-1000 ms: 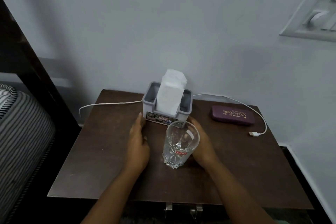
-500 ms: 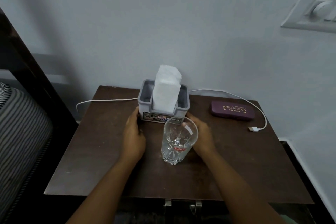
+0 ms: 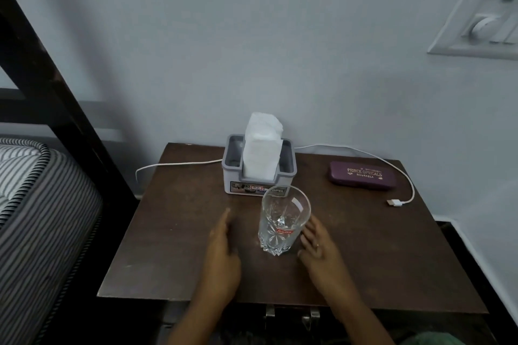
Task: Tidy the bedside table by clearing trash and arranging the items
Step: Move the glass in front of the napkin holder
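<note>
Head view: a dark wooden bedside table is seen against a pale wall, with a striped mattress to its left. A grey tissue holder is placed at the far edge of the table, a stack of white tissues standing upright in it. A clear cut glass is stood upright just near of the holder, apart from it. A purple glasses case is laid at the far right. A white cable is run behind the holder and ended in a plug near the case. The left hand is held to the left of the glass, fingers loosely extended and nothing gripped. The right hand is held just right of the glass, fingers spread and empty; contact with the glass cannot be told.
</note>
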